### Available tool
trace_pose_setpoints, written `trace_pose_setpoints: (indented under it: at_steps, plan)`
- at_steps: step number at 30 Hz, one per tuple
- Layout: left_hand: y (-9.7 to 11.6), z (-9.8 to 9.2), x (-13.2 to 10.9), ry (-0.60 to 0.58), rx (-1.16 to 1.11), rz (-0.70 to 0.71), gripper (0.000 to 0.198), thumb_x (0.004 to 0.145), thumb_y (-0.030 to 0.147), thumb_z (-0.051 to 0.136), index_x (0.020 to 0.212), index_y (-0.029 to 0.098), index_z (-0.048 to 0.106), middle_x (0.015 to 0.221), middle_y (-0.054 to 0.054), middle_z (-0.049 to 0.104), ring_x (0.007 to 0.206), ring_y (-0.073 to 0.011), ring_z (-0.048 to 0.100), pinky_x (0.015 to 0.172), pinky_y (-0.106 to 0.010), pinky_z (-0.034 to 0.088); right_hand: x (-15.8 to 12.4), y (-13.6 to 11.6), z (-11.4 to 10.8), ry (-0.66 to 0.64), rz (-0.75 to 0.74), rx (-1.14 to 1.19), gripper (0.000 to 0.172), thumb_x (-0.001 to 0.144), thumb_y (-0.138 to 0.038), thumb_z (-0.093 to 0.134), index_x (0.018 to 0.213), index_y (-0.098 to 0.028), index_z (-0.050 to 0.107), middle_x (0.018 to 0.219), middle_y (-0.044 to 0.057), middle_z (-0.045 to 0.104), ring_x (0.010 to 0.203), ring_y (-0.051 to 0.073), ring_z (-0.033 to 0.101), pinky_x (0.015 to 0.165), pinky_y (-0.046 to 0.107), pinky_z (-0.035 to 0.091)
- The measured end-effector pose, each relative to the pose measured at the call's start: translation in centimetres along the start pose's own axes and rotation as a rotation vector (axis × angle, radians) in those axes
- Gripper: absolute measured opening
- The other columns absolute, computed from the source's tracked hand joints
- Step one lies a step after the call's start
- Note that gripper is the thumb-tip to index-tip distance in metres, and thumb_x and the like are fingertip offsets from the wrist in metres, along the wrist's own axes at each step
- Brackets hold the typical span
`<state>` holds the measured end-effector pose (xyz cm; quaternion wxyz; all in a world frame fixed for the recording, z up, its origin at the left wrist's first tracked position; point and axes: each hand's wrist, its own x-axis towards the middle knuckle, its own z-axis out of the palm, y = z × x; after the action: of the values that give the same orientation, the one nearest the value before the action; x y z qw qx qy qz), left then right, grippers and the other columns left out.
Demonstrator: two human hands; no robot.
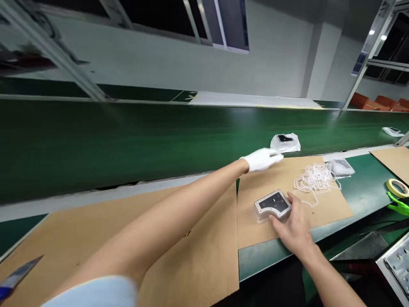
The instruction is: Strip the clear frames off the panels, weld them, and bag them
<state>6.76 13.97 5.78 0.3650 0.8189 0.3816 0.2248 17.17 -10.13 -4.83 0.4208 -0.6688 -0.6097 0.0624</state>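
Observation:
My left hand, in a white glove, reaches out over the belt's near edge with its fingers stretched and nothing visible in them. Just beyond its fingertips lies a device in a white plastic bag, on the green belt. Bare, my right hand grips a boxy device by its right end, thumb in front and fingers behind. This device has a black face, a silver rim and a clear plastic shell below. It is at the cardboard sheet; whether it touches the sheet, I cannot tell.
White strips lie tangled on the cardboard beside a bubble-wrap pouch. Yellow tape and green-handled scissors are at the right. A pointed blade lies at lower left. Another bagged device sits farther along the green conveyor belt.

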Motion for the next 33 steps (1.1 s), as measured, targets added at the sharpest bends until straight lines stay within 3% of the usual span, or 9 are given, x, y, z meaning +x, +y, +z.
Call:
trace_pose_setpoints:
  at_steps: [3, 5, 9, 13, 18, 21, 27, 30, 33]
  plan:
    - [2.1, 0.7, -7.1, -0.305, -0.137, 0.097, 0.064, 0.082, 0.046, 0.077, 0.14, 0.019, 0.071, 0.141, -0.011, 0.072, 0.124, -0.0336, 0.069, 0.106, -0.038, 0.054, -1.0, 0.7, -5.5, -0.088, -0.038, 0.066, 0.074, 0.087, -0.033, 0.08, 0.151, -0.019, 0.045, 0.142, 0.019, 0.065, 0.132, 0.037, 0.064, 0.114, 0.058, 0.052]
    - [3.7, 2.1, -11.7, -0.488, -0.295, 0.125, 0.099, 0.073, 0.041, 0.086, 0.163, 0.025, 0.048, 0.155, -0.013, 0.062, 0.125, -0.0368, 0.068, 0.094, -0.041, 0.061, -2.3, 0.5, -9.8, -0.147, -0.044, 0.1, 0.077, 0.085, -0.029, 0.081, 0.152, -0.021, 0.044, 0.145, 0.017, 0.063, 0.134, 0.035, 0.064, 0.115, 0.056, 0.052]
    - [7.3, 7.5, -18.9, -0.662, -0.565, 0.227, 0.14, 0.062, 0.02, 0.093, 0.175, 0.032, 0.011, 0.125, -0.009, 0.076, 0.107, -0.0334, 0.075, 0.089, -0.044, 0.063, -5.8, -1.0, -17.8, -0.167, 0.023, 0.141, 0.078, 0.08, -0.022, 0.084, 0.15, -0.026, 0.049, 0.143, 0.012, 0.066, 0.131, 0.031, 0.067, 0.113, 0.051, 0.054]
    - [11.5, 14.7, -22.4, -0.545, -0.669, 0.362, 0.125, 0.075, 0.017, 0.08, 0.175, 0.028, 0.006, 0.111, -0.007, 0.075, 0.1, -0.0308, 0.076, 0.104, -0.053, 0.059, -10.2, -1.4, -22.8, -0.133, 0.115, 0.124, 0.073, 0.078, -0.018, 0.084, 0.145, -0.026, 0.056, 0.141, 0.01, 0.068, 0.131, 0.031, 0.067, 0.114, 0.051, 0.054]
    - [15.7, 23.5, -24.2, -0.025, -0.502, 0.478, 0.116, 0.073, 0.022, 0.083, 0.168, 0.025, 0.017, 0.146, -0.019, 0.051, 0.13, -0.0381, 0.064, 0.116, -0.057, 0.052, -18.1, -1.2, -25.1, 0.312, 0.258, 0.015, 0.052, 0.102, -0.03, 0.065, 0.152, -0.027, 0.052, 0.146, 0.012, 0.066, 0.131, 0.028, 0.068, 0.114, 0.051, 0.057]
    - [17.4, 28.7, -25.4, 0.14, -0.438, 0.483, 0.116, 0.074, 0.027, 0.086, 0.168, 0.028, 0.019, 0.151, -0.019, 0.041, 0.14, -0.0417, 0.056, 0.117, -0.061, 0.051, -21.9, -2.5, -25.0, 0.446, 0.279, -0.111, 0.043, 0.104, -0.034, 0.065, 0.146, -0.028, 0.059, 0.132, 0.011, 0.073, 0.118, 0.028, 0.074, 0.103, 0.046, 0.064]
    - [20.7, 37.2, -28.7, 0.148, -0.446, 0.512, 0.094, 0.094, 0.029, 0.07, 0.171, 0.032, 0.016, 0.152, -0.019, 0.037, 0.137, -0.0402, 0.056, 0.109, -0.062, 0.056, -25.2, -1.9, -26.1, 0.64, 0.407, -0.326, 0.039, 0.092, -0.026, 0.078, 0.131, -0.028, 0.075, 0.126, 0.01, 0.074, 0.112, 0.029, 0.076, 0.097, 0.043, 0.067]
    - [21.7, 38.3, -28.5, 0.067, -0.389, 0.724, 0.096, 0.09, 0.032, 0.078, 0.169, 0.029, 0.023, 0.15, -0.019, 0.044, 0.139, -0.0407, 0.054, 0.114, -0.061, 0.052, -27.3, 0.6, -29.8, 0.667, 0.43, -0.382, 0.035, 0.095, -0.024, 0.075, 0.129, -0.029, 0.078, 0.129, 0.01, 0.074, 0.116, 0.029, 0.075, 0.102, 0.044, 0.064]
    - [21.9, 38.0, -25.9, -0.107, -0.318, 0.827, 0.08, 0.092, 0.037, 0.076, 0.162, 0.028, 0.037, 0.147, -0.017, 0.053, 0.138, -0.0383, 0.056, 0.117, -0.059, 0.049, -28.8, 3.8, -36.0, 0.697, 0.385, -0.487, 0.032, 0.099, -0.026, 0.07, 0.13, -0.03, 0.078, 0.131, 0.01, 0.074, 0.121, 0.029, 0.073, 0.107, 0.046, 0.061]
